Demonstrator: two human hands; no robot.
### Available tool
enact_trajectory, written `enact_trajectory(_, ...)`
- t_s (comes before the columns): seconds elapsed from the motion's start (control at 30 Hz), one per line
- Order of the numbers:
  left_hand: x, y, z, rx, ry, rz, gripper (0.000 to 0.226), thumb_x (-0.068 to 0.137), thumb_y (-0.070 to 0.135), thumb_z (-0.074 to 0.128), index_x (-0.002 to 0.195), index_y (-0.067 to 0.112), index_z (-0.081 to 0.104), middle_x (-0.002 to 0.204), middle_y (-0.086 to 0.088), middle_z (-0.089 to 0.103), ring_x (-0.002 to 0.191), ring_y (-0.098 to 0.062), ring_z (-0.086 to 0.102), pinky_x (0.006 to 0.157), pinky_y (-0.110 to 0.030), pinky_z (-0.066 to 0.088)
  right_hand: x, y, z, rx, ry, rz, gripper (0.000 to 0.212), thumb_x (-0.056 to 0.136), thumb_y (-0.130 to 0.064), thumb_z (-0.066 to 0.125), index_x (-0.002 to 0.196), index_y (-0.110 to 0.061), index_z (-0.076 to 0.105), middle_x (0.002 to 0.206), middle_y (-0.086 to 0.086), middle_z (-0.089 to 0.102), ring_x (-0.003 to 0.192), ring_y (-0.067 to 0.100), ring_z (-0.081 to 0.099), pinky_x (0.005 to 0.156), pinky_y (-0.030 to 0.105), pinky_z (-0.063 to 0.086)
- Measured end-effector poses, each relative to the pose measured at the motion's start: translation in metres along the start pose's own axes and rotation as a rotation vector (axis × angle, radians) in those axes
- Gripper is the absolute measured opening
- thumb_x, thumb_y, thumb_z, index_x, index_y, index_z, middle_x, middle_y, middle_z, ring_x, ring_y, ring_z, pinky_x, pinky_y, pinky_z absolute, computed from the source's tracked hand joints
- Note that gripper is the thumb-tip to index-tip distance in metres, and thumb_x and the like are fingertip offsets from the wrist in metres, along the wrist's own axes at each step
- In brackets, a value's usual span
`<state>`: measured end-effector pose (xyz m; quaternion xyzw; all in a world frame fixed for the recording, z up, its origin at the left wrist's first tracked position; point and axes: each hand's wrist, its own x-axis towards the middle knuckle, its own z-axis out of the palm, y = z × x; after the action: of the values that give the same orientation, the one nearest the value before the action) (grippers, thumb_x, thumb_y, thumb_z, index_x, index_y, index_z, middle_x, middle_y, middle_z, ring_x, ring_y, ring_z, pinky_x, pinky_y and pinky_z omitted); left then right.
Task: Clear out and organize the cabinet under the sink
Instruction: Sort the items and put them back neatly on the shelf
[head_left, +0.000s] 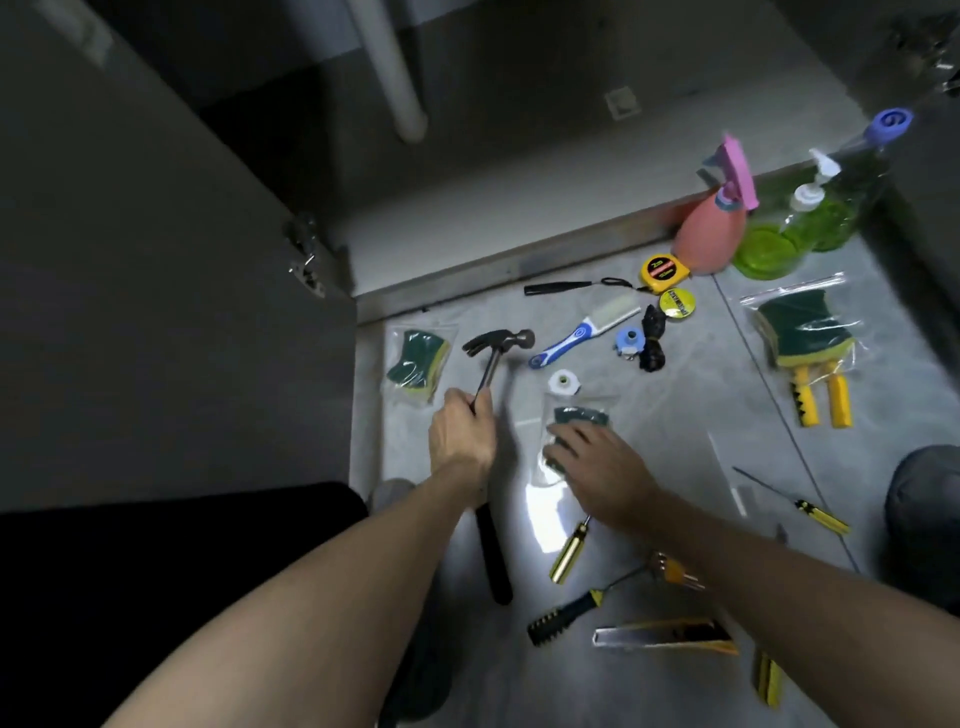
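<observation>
My left hand (460, 436) grips the shaft of a claw hammer (493, 358), whose steel head points toward the open cabinet (467, 171) and whose black handle trails back along the floor. My right hand (597, 467) rests with spread fingers on a clear bag holding a green sponge (579, 415). The cabinet floor looks bare beneath a white drain pipe (395, 78).
On the tiled floor lie a bagged sponge (415, 364), brush (582, 332), tape measure (662, 273), tape rolls, pink spray bottle (714, 228), green soap bottles (815, 218), bagged sponges over yellow pliers (810, 358), screwdrivers (571, 551) and a utility knife (665, 634). The cabinet door (156, 260) stands open at left.
</observation>
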<state>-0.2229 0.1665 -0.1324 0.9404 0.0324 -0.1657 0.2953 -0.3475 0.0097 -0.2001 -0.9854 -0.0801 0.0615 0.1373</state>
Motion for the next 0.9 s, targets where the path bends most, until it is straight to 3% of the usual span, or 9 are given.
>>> enact_trajectory(0.23,-0.081,-0.073,-0.006,-0.128,0.093,-0.296,0.026,0.105,0.03,0.04,0.098,0.007,0.051,0.106,-0.024,0.065,0.102,-0.042,0.062,0.079,-0.034,0.042,-0.005,0.01,-0.028,-0.034,-0.115,0.222,0.052,0.084,-0.008,0.061,0.136,-0.008,0.055,0.148,0.013,0.044,0.132,0.031,0.044,0.104,0.037,0.042)
enact_trajectory(0.33,-0.099,-0.09,0.003,-0.134,0.036,-0.364,0.026,0.104,0.024,0.042,0.107,0.001,0.055,0.111,-0.026,0.064,0.106,-0.042,0.061,0.086,-0.038,0.043,-0.015,-0.017,-0.04,0.016,-0.05,0.289,0.037,0.088,-0.011,0.056,0.125,-0.008,0.06,0.131,0.012,0.052,0.117,0.031,0.051,0.091,0.037,0.044)
enact_trajectory(0.43,-0.102,-0.093,0.008,-0.16,-0.033,-0.369,0.014,0.103,0.019,0.043,0.106,0.006,0.046,0.105,-0.021,0.06,0.104,-0.039,0.06,0.079,-0.034,0.037,-0.039,-0.056,-0.044,0.173,-0.161,0.513,0.021,0.094,-0.018,0.048,0.109,-0.014,0.063,0.116,0.008,0.062,0.105,0.031,0.06,0.082,0.036,0.048)
enact_trajectory(0.53,-0.098,-0.091,0.017,-0.169,-0.094,-0.346,0.003,0.1,0.008,0.04,0.1,0.01,0.038,0.096,-0.01,0.05,0.091,-0.031,0.054,0.076,-0.032,0.036,-0.084,-0.086,-0.024,0.431,-0.314,0.808,0.022,0.094,-0.027,0.049,0.096,-0.013,0.066,0.107,0.011,0.069,0.101,0.033,0.065,0.079,0.034,0.048)
enact_trajectory(0.67,-0.094,-0.1,0.033,-0.139,-0.09,-0.361,0.016,0.092,-0.003,0.041,0.1,0.011,0.038,0.092,-0.008,0.051,0.083,-0.025,0.048,0.076,-0.031,0.036,-0.127,-0.115,0.005,0.679,-0.347,0.997,0.025,0.096,-0.04,0.051,0.092,-0.019,0.064,0.1,0.007,0.072,0.097,0.029,0.068,0.071,0.031,0.047)
enact_trajectory(0.73,-0.088,-0.106,0.036,-0.156,-0.04,-0.367,0.015,0.094,-0.003,0.041,0.101,0.01,0.042,0.092,-0.008,0.051,0.082,-0.024,0.047,0.075,-0.029,0.035,-0.128,-0.121,0.012,0.751,-0.318,1.086,0.03,0.093,-0.049,0.056,0.081,-0.022,0.06,0.086,0.003,0.071,0.085,0.025,0.069,0.064,0.03,0.043)
enact_trajectory(0.83,-0.078,-0.118,0.038,-0.118,0.013,-0.313,0.004,0.1,0.007,0.043,0.102,0.007,0.047,0.098,-0.014,0.055,0.083,-0.026,0.048,0.074,-0.032,0.033,-0.119,-0.128,0.023,0.725,-0.252,1.165,0.047,0.086,-0.058,0.059,0.063,-0.017,0.06,0.048,-0.003,0.061,0.049,0.005,0.059,0.046,0.026,0.035)
enact_trajectory(0.9,-0.076,-0.125,0.039,-0.051,0.064,-0.247,0.009,0.099,0.01,0.048,0.101,0.003,0.053,0.1,-0.019,0.059,0.086,-0.03,0.051,0.077,-0.036,0.037,-0.113,-0.134,0.029,0.763,-0.21,1.206,0.051,0.086,-0.059,0.058,0.06,-0.014,0.063,0.041,-0.01,0.059,0.037,-0.001,0.055,0.034,0.019,0.027)
